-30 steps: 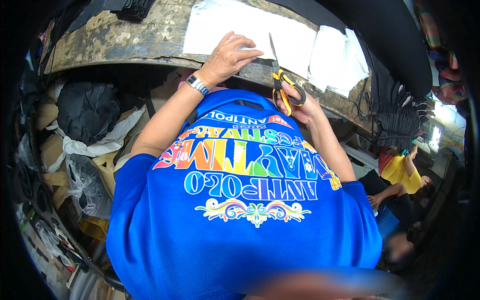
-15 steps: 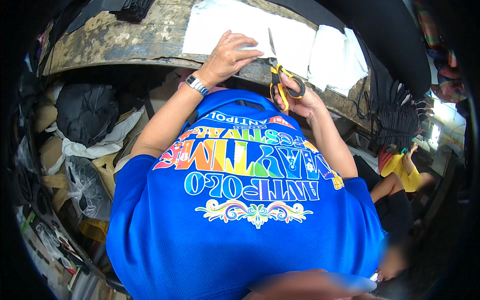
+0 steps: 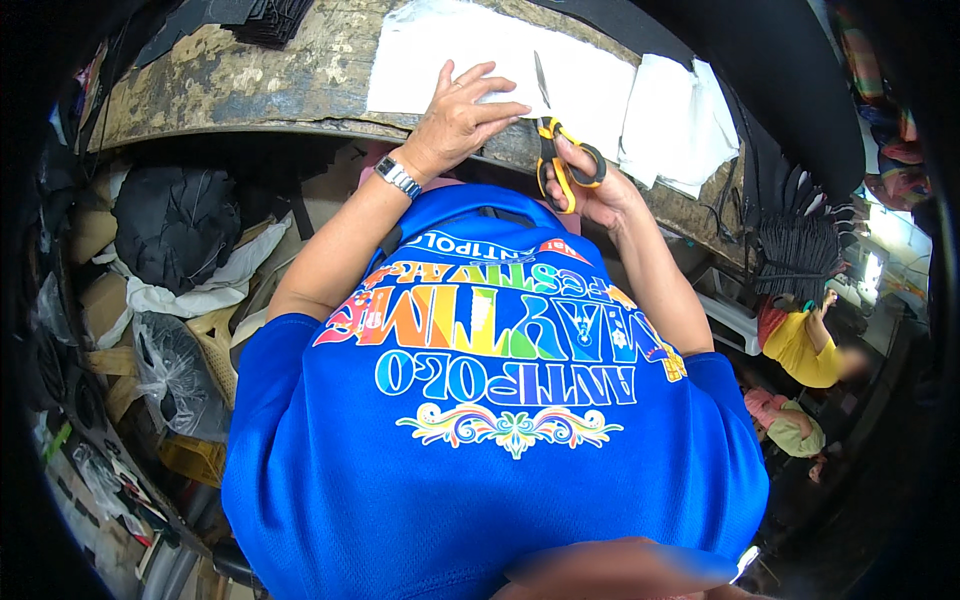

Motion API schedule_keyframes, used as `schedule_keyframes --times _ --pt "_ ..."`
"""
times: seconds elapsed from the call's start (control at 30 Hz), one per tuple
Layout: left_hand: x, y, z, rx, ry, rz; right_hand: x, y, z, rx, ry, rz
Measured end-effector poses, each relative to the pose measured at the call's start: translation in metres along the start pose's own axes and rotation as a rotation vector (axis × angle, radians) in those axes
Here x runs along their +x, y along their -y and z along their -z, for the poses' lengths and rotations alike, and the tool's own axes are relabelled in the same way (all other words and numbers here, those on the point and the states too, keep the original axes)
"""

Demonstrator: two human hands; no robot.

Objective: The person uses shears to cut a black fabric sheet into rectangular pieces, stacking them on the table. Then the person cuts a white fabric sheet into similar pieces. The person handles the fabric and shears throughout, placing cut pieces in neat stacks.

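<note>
The table [image 3: 220, 75] runs across the far side, before the person. On it lies a wide sheet [image 3: 470, 60], with a smaller sheet [image 3: 672, 120] just to its right and a stack of pieces [image 3: 270, 20] at the far left. The left hand [image 3: 460, 120] is over the wide sheet's near edge; to its right, the scissors [image 3: 547, 128] sit in the right hand [image 3: 610, 195], blades pointing away over that sheet. Left of the person, a bundle of scraps [image 3: 175, 225] lies beyond a plastic bag [image 3: 180, 370]. Bundled straps [image 3: 795, 245] hang beyond the table's right end, near a co-worker [image 3: 805, 345].
</note>
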State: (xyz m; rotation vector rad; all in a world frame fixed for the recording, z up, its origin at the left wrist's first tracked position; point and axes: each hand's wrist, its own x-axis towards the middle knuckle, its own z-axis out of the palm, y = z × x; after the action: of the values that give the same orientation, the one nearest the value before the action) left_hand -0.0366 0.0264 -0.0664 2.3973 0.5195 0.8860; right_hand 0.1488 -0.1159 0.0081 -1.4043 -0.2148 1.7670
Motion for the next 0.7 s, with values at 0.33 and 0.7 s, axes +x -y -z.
schedule_keyframes --times 0.33,0.7 --pt "0.000 -0.001 0.002 -0.046 -0.035 0.029 0.002 0.000 0.001 -0.115 0.021 0.018" --pt "-0.004 0.000 0.002 -0.129 -0.069 0.049 0.030 0.003 -0.005 -0.051 0.017 0.062"
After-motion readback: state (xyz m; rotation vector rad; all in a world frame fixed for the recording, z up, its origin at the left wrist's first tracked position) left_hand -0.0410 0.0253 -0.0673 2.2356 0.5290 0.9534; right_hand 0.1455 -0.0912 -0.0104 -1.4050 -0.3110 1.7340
